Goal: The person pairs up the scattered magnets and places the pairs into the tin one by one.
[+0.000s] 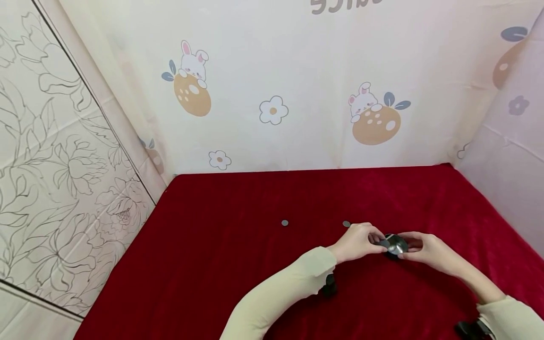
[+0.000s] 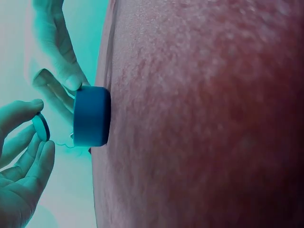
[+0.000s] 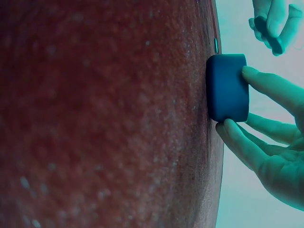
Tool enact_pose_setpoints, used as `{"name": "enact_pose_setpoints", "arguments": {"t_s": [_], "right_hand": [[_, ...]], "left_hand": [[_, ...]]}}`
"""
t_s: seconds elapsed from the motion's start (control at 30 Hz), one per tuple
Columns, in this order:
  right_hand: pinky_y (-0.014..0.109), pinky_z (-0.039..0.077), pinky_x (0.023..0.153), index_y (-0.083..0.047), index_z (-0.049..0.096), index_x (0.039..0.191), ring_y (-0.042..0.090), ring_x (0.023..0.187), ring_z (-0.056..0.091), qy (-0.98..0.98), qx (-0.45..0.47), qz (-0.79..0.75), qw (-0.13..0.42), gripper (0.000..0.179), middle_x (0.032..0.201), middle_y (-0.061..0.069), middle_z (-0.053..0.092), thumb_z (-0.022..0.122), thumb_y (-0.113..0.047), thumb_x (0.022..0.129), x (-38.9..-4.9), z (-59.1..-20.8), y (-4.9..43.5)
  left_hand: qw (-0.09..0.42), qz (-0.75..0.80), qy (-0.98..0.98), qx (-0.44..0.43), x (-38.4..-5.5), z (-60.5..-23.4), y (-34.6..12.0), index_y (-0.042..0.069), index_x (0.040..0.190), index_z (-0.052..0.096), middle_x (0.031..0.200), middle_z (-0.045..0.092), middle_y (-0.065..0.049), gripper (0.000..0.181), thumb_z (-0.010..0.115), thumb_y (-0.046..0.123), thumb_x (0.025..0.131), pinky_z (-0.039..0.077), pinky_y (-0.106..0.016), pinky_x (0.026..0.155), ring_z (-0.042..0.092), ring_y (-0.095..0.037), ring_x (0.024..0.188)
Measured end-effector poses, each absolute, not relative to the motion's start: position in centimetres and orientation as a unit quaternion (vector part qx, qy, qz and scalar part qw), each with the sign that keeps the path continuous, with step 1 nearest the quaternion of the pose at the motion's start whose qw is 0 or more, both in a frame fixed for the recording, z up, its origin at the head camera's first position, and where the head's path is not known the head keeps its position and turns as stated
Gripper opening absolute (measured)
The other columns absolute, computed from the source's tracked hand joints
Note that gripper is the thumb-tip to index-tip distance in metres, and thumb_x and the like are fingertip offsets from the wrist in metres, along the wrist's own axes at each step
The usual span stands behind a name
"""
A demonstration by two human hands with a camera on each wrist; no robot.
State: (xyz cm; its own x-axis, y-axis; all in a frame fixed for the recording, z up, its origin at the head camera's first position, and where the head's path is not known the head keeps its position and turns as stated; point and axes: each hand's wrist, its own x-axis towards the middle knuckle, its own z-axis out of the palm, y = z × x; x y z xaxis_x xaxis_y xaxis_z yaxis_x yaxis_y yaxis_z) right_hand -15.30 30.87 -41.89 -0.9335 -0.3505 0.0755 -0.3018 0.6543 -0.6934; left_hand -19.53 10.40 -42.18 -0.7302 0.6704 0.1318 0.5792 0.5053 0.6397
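A coin-like grey disc (image 1: pixel 384 243) is pinched between the thumb and fingers of my left hand (image 1: pixel 359 241), just off the left rim of a small round cup. This cup (image 1: pixel 397 245), dark outside with a shiny metal inside, stands upright on the red cloth. My right hand (image 1: pixel 429 252) holds the cup from its right side, thumb and fingers against the wall. In the left wrist view the disc (image 2: pixel 41 127) is tilted and apart from the cup (image 2: pixel 92 116). The right wrist view has fingertips touching the cup's side (image 3: pixel 228 88). What lies inside the cup is unclear.
Two similar grey discs lie on the cloth: one disc (image 1: pixel 284 223) near the middle, another disc (image 1: pixel 346 224) just beyond my left hand. Red cloth (image 1: pixel 191 264) covers the table. A printed curtain (image 1: pixel 238 61) hangs behind it, and a flower-patterned panel (image 1: pixel 63 165) stands left.
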Motion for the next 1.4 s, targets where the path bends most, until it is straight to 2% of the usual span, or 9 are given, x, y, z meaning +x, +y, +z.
{"name": "enact_pose_setpoints", "arguments": {"t_s": [0.53, 0.9, 1.03, 1.2, 1.4], "right_hand": [[0.019, 0.048, 0.062, 0.013, 0.051, 0.112, 0.003, 0.078, 0.059, 0.907, -0.162, -0.387, 0.049, 0.050, 0.104, 0.022, 0.056, 0.070, -0.016, 0.076, -15.2, -41.8, 30.9], [0.018, 0.048, 0.061, 0.016, 0.050, 0.110, 0.008, 0.076, 0.061, 0.907, -0.177, -0.379, 0.037, 0.048, 0.103, 0.025, 0.057, 0.069, -0.010, 0.075, -15.4, -42.1, 31.0], [0.018, 0.048, 0.061, 0.016, 0.050, 0.110, 0.008, 0.076, 0.061, 0.906, -0.175, -0.384, 0.041, 0.047, 0.103, 0.026, 0.057, 0.069, -0.009, 0.075, -15.3, -42.1, 31.0], [0.018, 0.048, 0.061, 0.015, 0.052, 0.108, 0.008, 0.075, 0.061, 0.907, -0.175, -0.380, 0.035, 0.046, 0.101, 0.025, 0.058, 0.070, -0.010, 0.074, -15.3, -42.0, 30.8], [0.018, 0.047, 0.061, 0.015, 0.052, 0.108, 0.002, 0.074, 0.058, 0.916, -0.178, -0.359, 0.036, 0.046, 0.100, 0.023, 0.058, 0.070, -0.011, 0.074, -15.3, -41.8, 30.7]], "left_hand": [[0.068, 0.338, 0.873, 0.346, -20.0, -43.1, 12.8, 0.016, 0.097, 0.067, 0.084, 0.057, 0.013, 0.021, 0.068, 0.024, 0.077, 0.035, -0.001, 0.061, 0.047, 0.010, 0.069], [0.050, 0.318, 0.881, 0.347, -19.7, -43.4, 13.7, 0.018, 0.096, 0.068, 0.084, 0.055, 0.014, 0.022, 0.070, 0.027, 0.075, 0.033, -0.001, 0.061, 0.045, 0.010, 0.069], [0.046, 0.315, 0.882, 0.347, -19.7, -43.3, 13.5, 0.019, 0.099, 0.068, 0.085, 0.054, 0.014, 0.026, 0.069, 0.027, 0.075, 0.033, 0.000, 0.061, 0.046, 0.010, 0.070], [0.064, 0.327, 0.880, 0.338, -19.9, -43.2, 12.5, 0.019, 0.101, 0.067, 0.087, 0.055, 0.013, 0.025, 0.068, 0.026, 0.077, 0.034, -0.001, 0.061, 0.047, 0.010, 0.070], [0.079, 0.323, 0.879, 0.342, -20.2, -43.0, 10.8, 0.017, 0.101, 0.066, 0.086, 0.057, 0.013, 0.021, 0.065, 0.023, 0.081, 0.035, -0.002, 0.063, 0.048, 0.009, 0.071]]}}
